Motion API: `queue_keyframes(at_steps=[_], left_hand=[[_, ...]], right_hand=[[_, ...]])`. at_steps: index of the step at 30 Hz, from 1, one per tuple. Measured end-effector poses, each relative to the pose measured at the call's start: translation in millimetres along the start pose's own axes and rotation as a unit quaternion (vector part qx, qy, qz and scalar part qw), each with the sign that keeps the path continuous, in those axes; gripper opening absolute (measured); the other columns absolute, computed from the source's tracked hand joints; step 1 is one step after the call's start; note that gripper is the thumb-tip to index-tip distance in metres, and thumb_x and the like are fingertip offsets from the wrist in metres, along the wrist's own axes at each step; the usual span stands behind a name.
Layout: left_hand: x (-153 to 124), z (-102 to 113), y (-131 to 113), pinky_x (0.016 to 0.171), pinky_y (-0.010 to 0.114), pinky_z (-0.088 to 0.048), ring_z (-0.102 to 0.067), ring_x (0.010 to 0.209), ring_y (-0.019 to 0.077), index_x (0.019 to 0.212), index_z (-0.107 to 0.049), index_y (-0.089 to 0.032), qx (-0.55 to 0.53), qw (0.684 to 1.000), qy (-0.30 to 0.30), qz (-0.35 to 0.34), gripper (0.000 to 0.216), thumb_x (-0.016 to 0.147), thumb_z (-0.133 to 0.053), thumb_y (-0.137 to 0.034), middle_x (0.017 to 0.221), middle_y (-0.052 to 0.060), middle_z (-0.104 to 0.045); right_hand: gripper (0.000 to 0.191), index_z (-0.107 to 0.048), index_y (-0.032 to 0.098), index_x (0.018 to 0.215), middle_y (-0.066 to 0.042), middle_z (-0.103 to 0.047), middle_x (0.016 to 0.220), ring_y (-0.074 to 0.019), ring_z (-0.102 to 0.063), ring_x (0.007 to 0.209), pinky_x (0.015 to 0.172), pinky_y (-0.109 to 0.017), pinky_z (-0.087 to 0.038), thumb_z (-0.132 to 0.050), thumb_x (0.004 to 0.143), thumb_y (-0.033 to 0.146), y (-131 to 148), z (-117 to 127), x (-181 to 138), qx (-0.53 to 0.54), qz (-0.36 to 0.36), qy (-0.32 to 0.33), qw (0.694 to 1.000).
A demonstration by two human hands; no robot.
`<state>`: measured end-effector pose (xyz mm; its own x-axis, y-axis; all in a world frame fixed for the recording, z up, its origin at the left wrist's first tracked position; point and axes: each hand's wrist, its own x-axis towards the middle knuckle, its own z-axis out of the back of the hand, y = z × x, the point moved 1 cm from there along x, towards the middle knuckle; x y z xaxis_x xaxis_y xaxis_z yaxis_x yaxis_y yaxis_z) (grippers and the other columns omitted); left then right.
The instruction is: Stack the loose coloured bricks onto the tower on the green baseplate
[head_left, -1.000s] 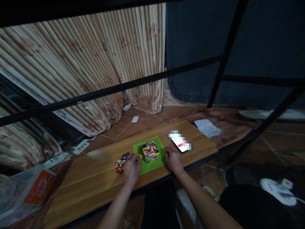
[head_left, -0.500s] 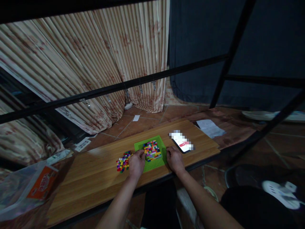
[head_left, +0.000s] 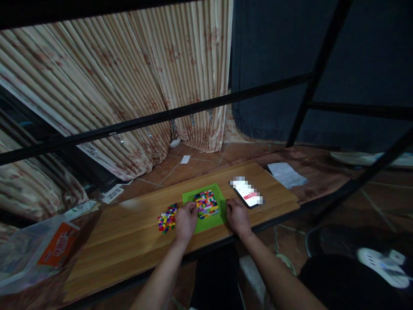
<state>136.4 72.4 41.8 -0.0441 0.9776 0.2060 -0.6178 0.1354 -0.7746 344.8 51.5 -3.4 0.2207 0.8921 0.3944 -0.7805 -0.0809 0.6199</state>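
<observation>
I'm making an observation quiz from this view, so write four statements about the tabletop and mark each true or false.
1. The multicolored brick block sits on the green baseplate. True.
2. The loose bricks lie on the green baseplate. False: they lie on the wooden table, near the left hand.
3. The right hand is nearer the phone than the left hand is. True.
4. The phone lies face down. False: it lies face up, lit.

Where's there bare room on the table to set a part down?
Most: the table's left end, left of the loose bricks. Less: right of the phone, out to the right end. Crowded: the middle, with the left hand between loose bricks and brick build, the right hand at the green baseplate's right edge.
</observation>
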Motion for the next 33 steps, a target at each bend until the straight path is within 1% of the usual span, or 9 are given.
queue_keyframes(at_steps=[6,8,11,14,19,22,27,33], left_hand=[[-3.1,4.1,-3.1,0.078,0.029,-0.055,-0.071,0.081,0.016,0.09,-0.07,-0.019,-0.044,0.999,0.008,0.015,0.015,0.078,-0.06,-0.019,0.087,0.005,-0.076],[-3.5,5.3,-2.6,0.075,0.028,-0.055,-0.071,0.079,0.0158,0.09,-0.07,-0.019,-0.055,0.998,0.014,0.021,0.017,0.079,-0.058,-0.02,0.086,0.005,-0.076],[-2.0,5.0,0.3,0.066,0.026,-0.054,-0.07,0.069,0.0153,0.09,-0.07,-0.019,-0.084,0.996,0.019,0.033,0.019,0.081,-0.055,-0.024,0.08,0.003,-0.075],[0.5,2.7,2.4,0.063,0.026,-0.053,-0.069,0.064,0.0148,0.088,-0.071,-0.018,-0.102,0.994,0.012,0.041,0.019,0.081,-0.055,-0.027,0.076,0.003,-0.074],[2.7,-0.3,0.9,0.064,0.024,-0.052,-0.068,0.064,0.0134,0.085,-0.071,-0.018,-0.106,0.992,0.009,0.065,0.018,0.079,-0.057,-0.027,0.075,0.002,-0.074],[3.4,-0.6,1.5,0.066,0.024,-0.052,-0.068,0.066,0.0136,0.083,-0.072,-0.018,-0.116,0.991,0.008,0.068,0.017,0.078,-0.059,-0.027,0.074,0.002,-0.074],[5.6,-2.0,5.3,0.064,0.024,-0.052,-0.068,0.066,0.0142,0.081,-0.073,-0.017,-0.14,0.988,-0.005,0.071,0.017,0.075,-0.062,-0.028,0.071,0.002,-0.073],[5.2,-3.2,2.8,0.066,0.024,-0.052,-0.068,0.068,0.0141,0.08,-0.073,-0.018,-0.131,0.987,-0.009,0.093,0.016,0.074,-0.061,-0.028,0.073,0.002,-0.074]], right_hand=[[0.024,-0.069,0.019,0.083,-0.007,-0.065,0.084,-0.019,-0.06,0.083,0.077,-0.025,-0.042,-0.046,0.085,0.011,1.2,1.0,-0.2,-0.001,0.002,-0.001,1.0],[0.024,-0.069,0.019,0.083,-0.007,-0.066,0.084,-0.019,-0.06,0.083,0.078,-0.026,-0.042,-0.046,0.085,0.011,1.5,1.2,-0.1,0.0,0.003,-0.002,1.0],[0.024,-0.069,0.019,0.083,-0.007,-0.066,0.085,-0.0191,-0.06,0.082,0.078,-0.026,-0.042,-0.046,0.084,0.011,1.3,1.2,-0.1,0.0,0.003,-0.003,1.0],[0.024,-0.069,0.019,0.083,-0.007,-0.067,0.086,-0.0193,-0.06,0.084,0.078,-0.026,-0.042,-0.046,0.084,0.012,0.4,0.7,0.0,0.0,0.002,-0.005,1.0],[0.023,-0.069,0.019,0.083,-0.008,-0.066,0.086,-0.0193,-0.06,0.084,0.078,-0.026,-0.043,-0.046,0.085,0.013,-0.9,-0.1,-0.1,0.001,0.0,-0.006,1.0],[0.023,-0.069,0.019,0.084,-0.008,-0.066,0.087,-0.019,-0.06,0.085,0.078,-0.025,-0.043,-0.046,0.085,0.012,-0.9,0.0,0.0,0.001,0.002,-0.004,1.0],[0.024,-0.068,0.019,0.083,-0.007,-0.066,0.087,-0.0189,-0.06,0.085,0.079,-0.026,-0.042,-0.046,0.086,0.012,-1.3,-0.2,-0.4,-0.004,0.002,-0.001,1.0],[0.023,-0.068,0.02,0.085,-0.007,-0.066,0.088,-0.0192,-0.061,0.086,0.08,-0.026,-0.043,-0.046,0.086,0.013,-4.1,-2.5,-1.3,0.004,0.006,-0.004,1.0]])
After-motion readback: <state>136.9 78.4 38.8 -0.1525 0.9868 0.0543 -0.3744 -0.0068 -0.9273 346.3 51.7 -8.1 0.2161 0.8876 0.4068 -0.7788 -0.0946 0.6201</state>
